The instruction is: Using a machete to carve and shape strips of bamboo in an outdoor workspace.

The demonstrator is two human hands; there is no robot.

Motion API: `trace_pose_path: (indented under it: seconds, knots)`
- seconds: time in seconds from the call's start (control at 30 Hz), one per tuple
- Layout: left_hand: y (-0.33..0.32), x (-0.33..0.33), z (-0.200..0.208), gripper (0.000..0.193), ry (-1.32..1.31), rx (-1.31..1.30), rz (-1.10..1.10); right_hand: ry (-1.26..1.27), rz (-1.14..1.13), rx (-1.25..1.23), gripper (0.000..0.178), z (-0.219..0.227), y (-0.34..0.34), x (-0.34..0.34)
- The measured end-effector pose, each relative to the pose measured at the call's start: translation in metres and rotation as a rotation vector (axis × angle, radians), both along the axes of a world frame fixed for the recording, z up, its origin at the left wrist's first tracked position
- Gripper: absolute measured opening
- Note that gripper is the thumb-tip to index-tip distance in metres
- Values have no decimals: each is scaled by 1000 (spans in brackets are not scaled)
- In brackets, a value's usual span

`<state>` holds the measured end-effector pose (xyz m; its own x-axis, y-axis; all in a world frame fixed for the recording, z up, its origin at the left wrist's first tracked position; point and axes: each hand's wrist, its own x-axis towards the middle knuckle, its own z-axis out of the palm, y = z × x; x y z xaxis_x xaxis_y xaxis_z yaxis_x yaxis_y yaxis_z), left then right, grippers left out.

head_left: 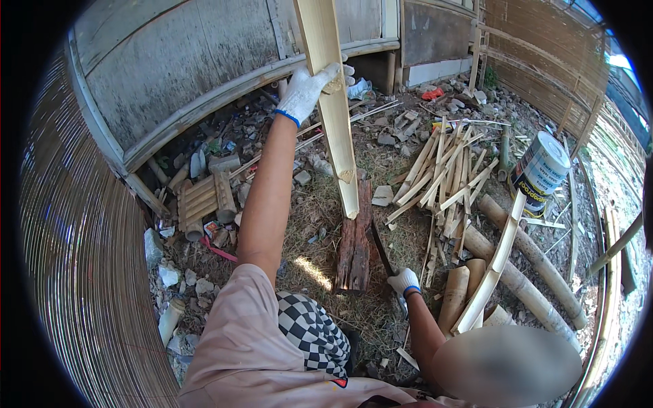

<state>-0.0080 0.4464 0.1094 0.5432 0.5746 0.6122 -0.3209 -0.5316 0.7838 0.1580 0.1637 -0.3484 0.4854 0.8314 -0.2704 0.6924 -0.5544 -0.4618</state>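
Sleeve (231, 333) nearest me | my left hand (304, 94) grips bamboo (335, 132), end over block (352, 262) | right hand (405, 280) grips knife (383, 250) | I should brace bamboo firmly, gripping high

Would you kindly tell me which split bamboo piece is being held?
The long piece gripped by the left hand, lower end at the dark wooden block; the curved piece and piled strips are unheld.
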Motion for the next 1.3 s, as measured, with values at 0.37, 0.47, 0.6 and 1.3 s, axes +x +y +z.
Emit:
trace_pose_path:
  seconds: [0.37, 0.47, 0.6, 1.3]
  knots:
    - [5, 19, -5, 35, -85, -124, 17, 1338, -73, 136, 19, 130, 1, -12]
    - [12, 24, -2, 34, -93, -163, 87, 1057, 13, 302, 21, 219, -8, -14]
    - [3, 27, -14, 32, -134, -170, 110, 861, 49, 863, 51, 339, -16, -20]
    - [-89, 37, -16, 26, -182, -124, 393, -383, 330, 1297, 26, 603, 73, -14]
